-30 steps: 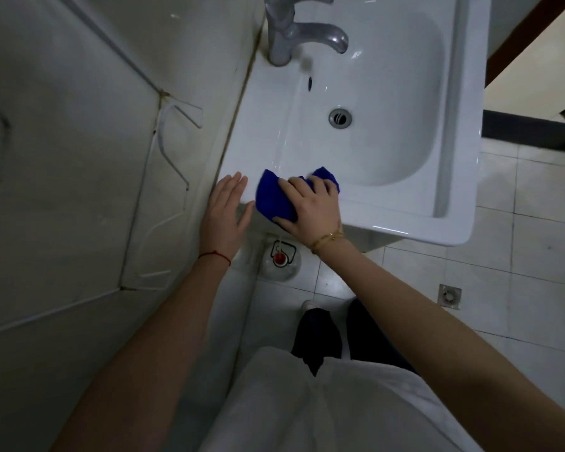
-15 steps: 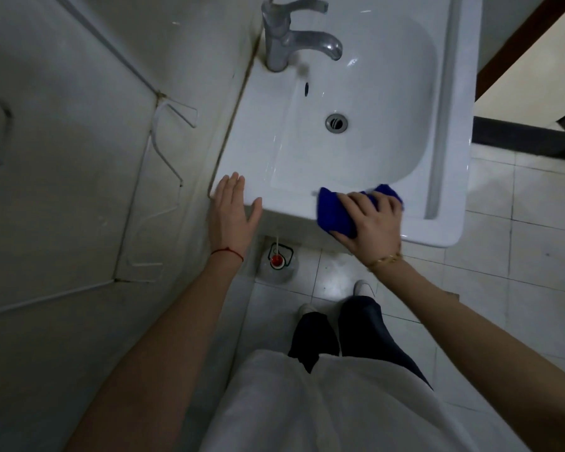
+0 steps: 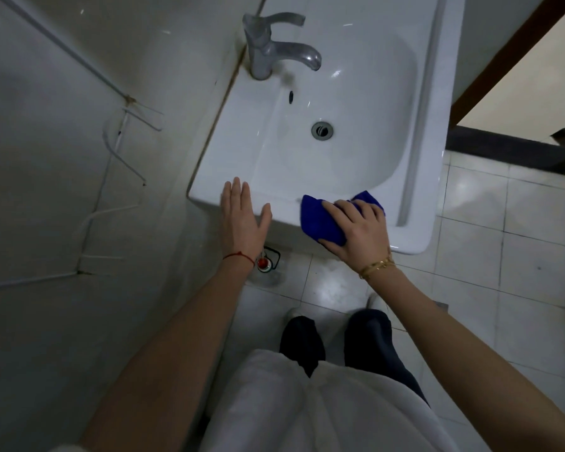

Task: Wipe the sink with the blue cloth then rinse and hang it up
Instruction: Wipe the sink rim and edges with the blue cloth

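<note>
- Head view, the only one: the right hand (image 3: 356, 233) has its grip on the blue cloth (image 3: 320, 223), fingers spread over the top and thumb tucked along the near side, pressing it onto the front rim of the sink (image 3: 415, 203).
- The cloth sits at about 5 o'clock from the drain (image 3: 322, 130), draped over the near lip, partly on the rim and partly hanging down the front face.
- The bunched cloth's long axis runs roughly from 9 to 3 o'clock along the rim, one corner poking out past the fingertips toward the basin at about 2 o'clock.
- The left hand (image 3: 242, 220) lies flat, fingers straight, gripping nothing, braced on the rim at the sink's near left corner, well apart from the cloth.
- Progress, as a judgement: we're in the wiping stage, working the front edge.
- No water shows at the faucet (image 3: 274, 50), so rinsing appears not yet started.
- Hanging is also left; a white wire rack (image 3: 124, 164) on the wall at 9 o'clock could serve, though that is a guess.
</note>
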The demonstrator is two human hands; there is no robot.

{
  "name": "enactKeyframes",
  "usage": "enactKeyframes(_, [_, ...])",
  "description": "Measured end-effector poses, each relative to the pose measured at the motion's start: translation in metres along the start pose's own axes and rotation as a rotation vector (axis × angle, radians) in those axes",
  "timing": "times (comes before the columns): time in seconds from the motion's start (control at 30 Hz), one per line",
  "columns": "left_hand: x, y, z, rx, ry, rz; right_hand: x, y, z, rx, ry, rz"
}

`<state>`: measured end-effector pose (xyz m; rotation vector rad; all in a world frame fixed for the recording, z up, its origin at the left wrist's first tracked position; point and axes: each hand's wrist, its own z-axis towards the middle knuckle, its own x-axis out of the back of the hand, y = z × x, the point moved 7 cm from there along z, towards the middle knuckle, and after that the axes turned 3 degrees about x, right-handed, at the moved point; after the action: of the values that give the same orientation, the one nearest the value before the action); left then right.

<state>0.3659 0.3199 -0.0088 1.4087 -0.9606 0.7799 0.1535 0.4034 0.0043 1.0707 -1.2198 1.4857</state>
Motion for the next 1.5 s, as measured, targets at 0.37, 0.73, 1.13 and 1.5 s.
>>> enactKeyframes(0.37, [-0.045,0.074,-0.032,-0.053,0.033,-0.019,0.019,0.081,-0.046,0.158,-0.047,0.042])
enactKeyframes(0.73, [-0.078,0.147,-0.067,0.163,0.125,0.021,0.041,0.168,-0.021,0.488,-0.13,0.249])
enactKeyframes(1.13, [-0.093,0.18,-0.076,0.437,0.208,0.038,0.034,0.165,0.001,0.707,-0.209,0.235])
enactKeyframes(1.5, [-0.095,0.183,-0.074,0.497,0.26,0.0,0.034,0.181,0.045,0.587,-0.241,0.157])
